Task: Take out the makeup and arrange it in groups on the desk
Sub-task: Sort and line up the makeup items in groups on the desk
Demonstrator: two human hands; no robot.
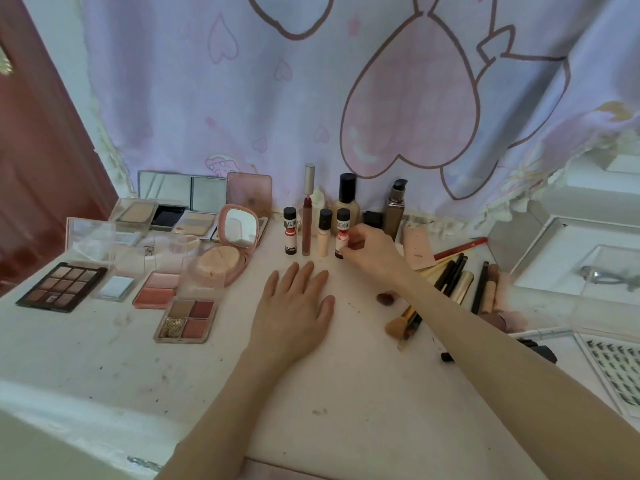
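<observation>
Head view. Nearest: left hand flat on the white stained desk top, fingers straight and spread, holding nothing. Right hand further back, fingers curled round the small black-capped tube with orange-red band and black-and-white label, pinching its lower half; tube upright, base on or just off the desk, cannot tell which. Stands at right end of a row: matching black-capped labelled tube, tall dark-red lip gloss tube with silver cap, beige concealer tube with black cap. Behind row: beige foundation bottle with black cap, brown pump bottle. Left of row: pink round-cornered compact with open mirror lid, dark eyeshadow palette of brown pans, four-pan palette in clear case, pink blush palette. Right: loose pile of dark-handled brushes and pencils, red pencil.

Handling guess: tube light, rigid plastic, smooth and a bit slippery, narrow base so tips easily and could knock neighbours. Best held at mid-body, below the cap, set down straight.
</observation>
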